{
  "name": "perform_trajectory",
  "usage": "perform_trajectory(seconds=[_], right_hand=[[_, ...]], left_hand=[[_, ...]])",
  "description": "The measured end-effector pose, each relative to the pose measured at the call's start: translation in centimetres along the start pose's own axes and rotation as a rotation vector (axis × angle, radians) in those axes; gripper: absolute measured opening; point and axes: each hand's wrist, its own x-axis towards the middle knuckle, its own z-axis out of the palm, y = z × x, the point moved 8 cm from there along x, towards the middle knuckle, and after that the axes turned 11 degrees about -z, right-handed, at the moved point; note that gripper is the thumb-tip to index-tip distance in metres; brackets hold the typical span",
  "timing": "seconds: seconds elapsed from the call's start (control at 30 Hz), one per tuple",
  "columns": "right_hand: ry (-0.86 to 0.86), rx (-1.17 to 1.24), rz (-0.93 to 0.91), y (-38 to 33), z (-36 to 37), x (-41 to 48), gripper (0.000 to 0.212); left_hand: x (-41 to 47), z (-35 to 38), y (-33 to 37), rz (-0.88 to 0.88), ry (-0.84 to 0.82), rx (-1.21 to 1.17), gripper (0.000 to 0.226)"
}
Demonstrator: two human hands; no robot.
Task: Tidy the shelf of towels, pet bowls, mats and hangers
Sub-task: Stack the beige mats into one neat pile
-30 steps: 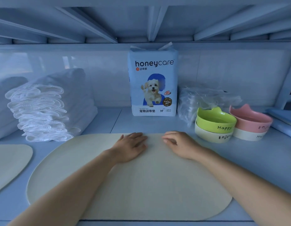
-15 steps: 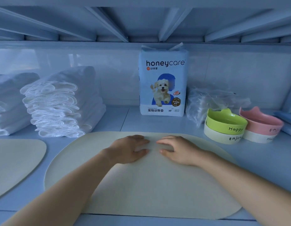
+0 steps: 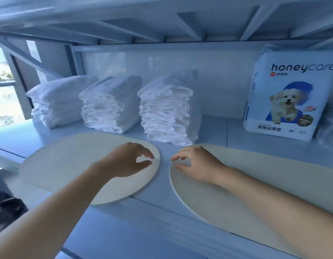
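Note:
Two cream oval mats lie flat on the pale blue shelf (image 3: pixel 162 227). The left mat (image 3: pixel 68 165) sits under my left hand (image 3: pixel 126 161), which hovers over its right end with fingers apart and curled, holding nothing. The right mat (image 3: pixel 236 199) lies under my right hand (image 3: pixel 197 165), which rests near its left end with fingers spread. A narrow gap of shelf separates the mats. Behind them stand three stacks of folded white towels: left (image 3: pixel 57 101), middle (image 3: pixel 109 103), right (image 3: pixel 167 109).
A white and blue honeycare pad pack (image 3: pixel 285 96) stands upright at the back right, with a clear plastic bag (image 3: pixel 330 131) beside it. The upper shelf's ribbed underside (image 3: pixel 162 19) hangs low overhead. A window shows at far left. Something dark (image 3: pixel 5 206) lies below the shelf's left edge.
The view swung left, bringing the second mat and all three towel stacks in; the bowls left the frame. My left hand moved off the right mat over the left mat; both hands lifted their fingers.

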Motion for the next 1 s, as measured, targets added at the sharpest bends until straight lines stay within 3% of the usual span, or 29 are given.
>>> perform_trajectory(seconds=[0.2, 0.43, 0.87, 1.0], right_hand=[[-0.074, 0.070, -0.076, -6.9, 5.4, 7.7, 0.021], [-0.142, 0.082, -0.105, -11.6, 9.9, 12.8, 0.021], [-0.241, 0.002, -0.072, -14.1, 11.6, 11.8, 0.040], [-0.263, 0.006, -0.048, -14.3, 11.7, 11.4, 0.054]], left_hand=[[-3.5, -2.2, -10.5, -0.137, 0.043, 0.040, 0.020], [-5.5, -2.9, -18.1, -0.167, 0.008, 0.008, 0.019], [-7.6, -2.0, -19.7, 0.065, -0.051, -0.145, 0.029], [-7.9, -1.7, -19.7, 0.095, -0.080, -0.160, 0.047]])
